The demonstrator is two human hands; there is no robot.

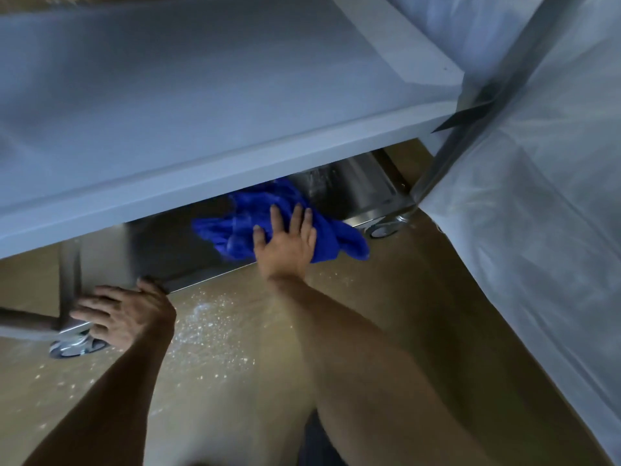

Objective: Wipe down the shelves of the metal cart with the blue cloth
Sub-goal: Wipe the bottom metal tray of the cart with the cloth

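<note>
The blue cloth (235, 227) lies bunched on the bottom shelf (353, 193) of the metal cart, near its front edge. My right hand (285, 245) presses flat on the cloth, fingers spread. My left hand (124, 314) grips the bottom shelf's front left corner by the cart leg (69, 280). The upper shelf (201, 105) overhangs and hides most of the bottom shelf.
A caster wheel (72, 348) sits under the left corner, another caster (383, 227) at the right. White crumbs or powder (208, 327) are scattered on the brown floor in front. A plastic-covered surface (537, 196) stands close on the right, beside the cart's right post (470, 136).
</note>
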